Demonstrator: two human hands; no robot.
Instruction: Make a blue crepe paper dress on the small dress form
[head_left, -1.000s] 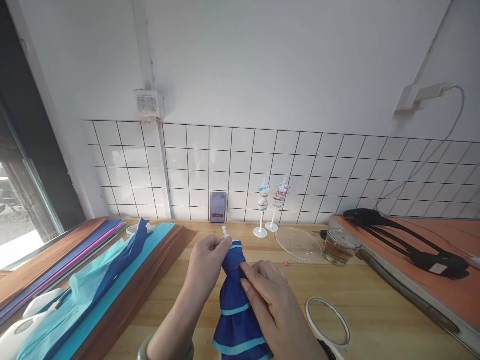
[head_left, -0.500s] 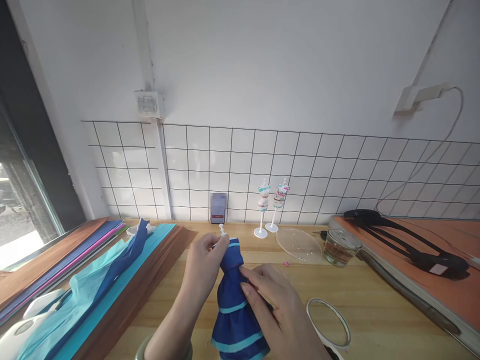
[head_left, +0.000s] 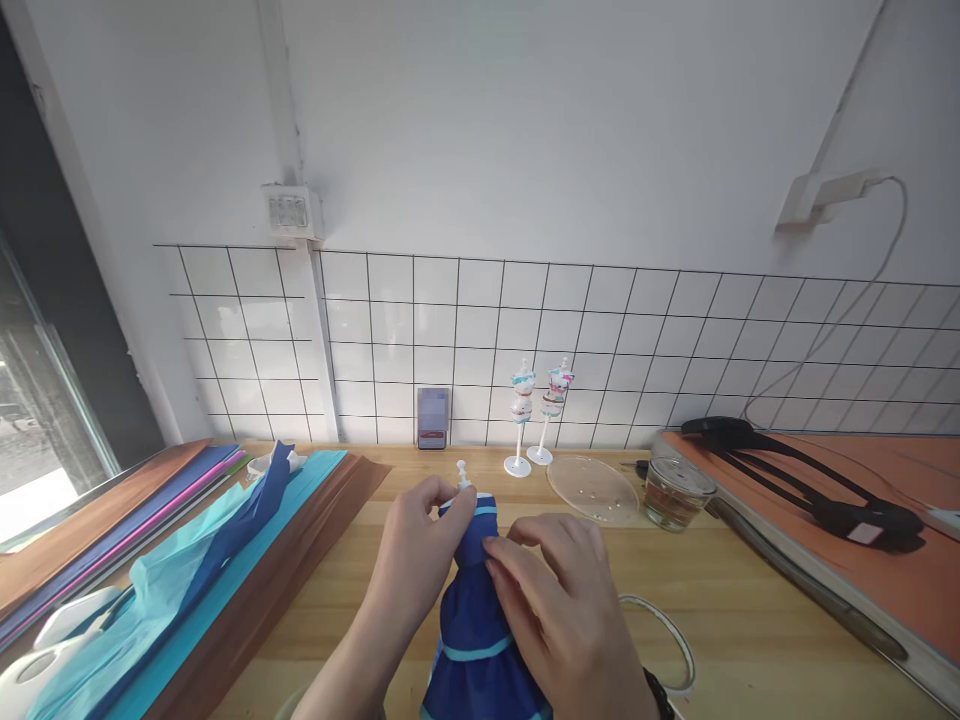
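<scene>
A small mannequin wears a dark blue paper dress [head_left: 469, 610] with light blue bands; its white neck knob [head_left: 463, 470] sticks out at the top. My left hand [head_left: 415, 545] grips the bust from the left side. My right hand [head_left: 551, 600] presses fingers against the waist and covers the right part of the skirt. The stand below is hidden.
Rolls and sheets of blue, teal and brown crepe paper [head_left: 180, 570] lie at the left. Two small dressed mannequins [head_left: 536, 415] stand by the tiled wall, beside a clear plate [head_left: 589, 488], a glass jar [head_left: 673, 493], a tape ring [head_left: 671, 640] and a phone [head_left: 433, 417]. Black straps [head_left: 810, 480] lie on an orange board.
The view tipped slightly. My right hand slid up over the dress waist, and the left hand shifted a little along the bust.
</scene>
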